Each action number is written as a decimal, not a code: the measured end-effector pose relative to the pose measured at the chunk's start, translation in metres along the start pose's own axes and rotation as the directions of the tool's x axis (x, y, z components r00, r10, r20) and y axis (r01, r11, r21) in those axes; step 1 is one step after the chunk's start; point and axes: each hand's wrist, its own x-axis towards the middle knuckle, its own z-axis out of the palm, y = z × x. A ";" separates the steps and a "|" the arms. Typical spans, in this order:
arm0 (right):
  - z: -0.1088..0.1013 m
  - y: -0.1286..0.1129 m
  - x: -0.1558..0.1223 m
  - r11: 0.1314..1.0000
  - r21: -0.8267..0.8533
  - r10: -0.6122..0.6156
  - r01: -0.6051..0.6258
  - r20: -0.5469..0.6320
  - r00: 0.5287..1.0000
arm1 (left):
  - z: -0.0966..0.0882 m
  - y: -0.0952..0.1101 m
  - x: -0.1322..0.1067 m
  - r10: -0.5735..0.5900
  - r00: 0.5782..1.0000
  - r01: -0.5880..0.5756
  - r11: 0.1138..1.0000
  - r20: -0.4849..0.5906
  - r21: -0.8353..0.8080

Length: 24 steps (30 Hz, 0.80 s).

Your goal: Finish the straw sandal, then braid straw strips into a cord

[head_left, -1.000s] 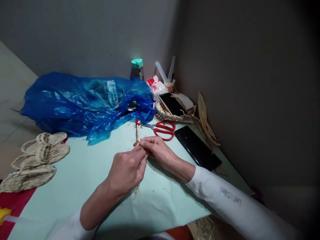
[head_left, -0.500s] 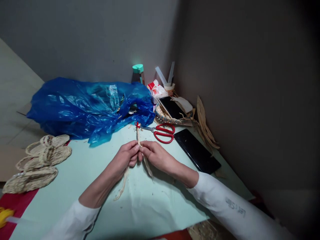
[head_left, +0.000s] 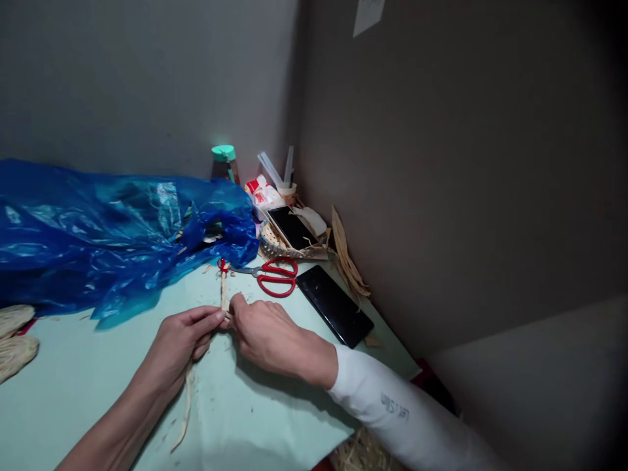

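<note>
A pale plant-fibre braid [head_left: 224,289] runs toward me from a red tie [head_left: 222,265] at its far end. My left hand [head_left: 189,330] pinches the near end of the braid between thumb and fingers. One loose strand [head_left: 186,409] hangs below that hand onto the table. My right hand [head_left: 260,330] is closed at the same spot, its knuckles up, gripping fibre strands that its fingers mostly hide. Red-handled scissors [head_left: 277,288] lie just beyond my right hand, blades pointing at the red tie.
A blue plastic bag [head_left: 122,229] spreads across the back left. A black phone [head_left: 336,307] lies right of the scissors. Behind stand a woven basket [head_left: 275,243] with another phone [head_left: 294,227], a cup [head_left: 288,193] and a green-lidded bottle [head_left: 224,160]. Woven soles [head_left: 17,356] sit at left.
The view has swung to the right, so everything sits further left. My right hand has turned knuckles up and closed over the strands; my left hand still pinches the braid.
</note>
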 end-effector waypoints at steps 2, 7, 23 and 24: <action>-0.015 0.011 0.000 0.999 -0.022 0.038 -0.038 -0.021 0.999 | 0.000 0.001 -0.001 -0.027 0.999 0.026 0.998 -0.032 -0.055; -0.070 0.069 -0.009 0.868 -0.048 0.416 -0.495 -0.475 0.776 | 0.000 0.003 -0.002 -0.073 0.997 0.069 0.988 -0.023 -0.135; -0.063 0.126 -0.005 0.596 -0.261 0.628 -0.759 -0.438 0.643 | -0.002 0.007 -0.001 -0.109 0.992 0.118 0.974 0.055 -0.195; -0.062 0.126 -0.006 0.597 -0.267 0.626 -0.757 -0.435 0.647 | -0.002 0.007 -0.001 -0.106 0.993 0.116 0.974 0.059 -0.196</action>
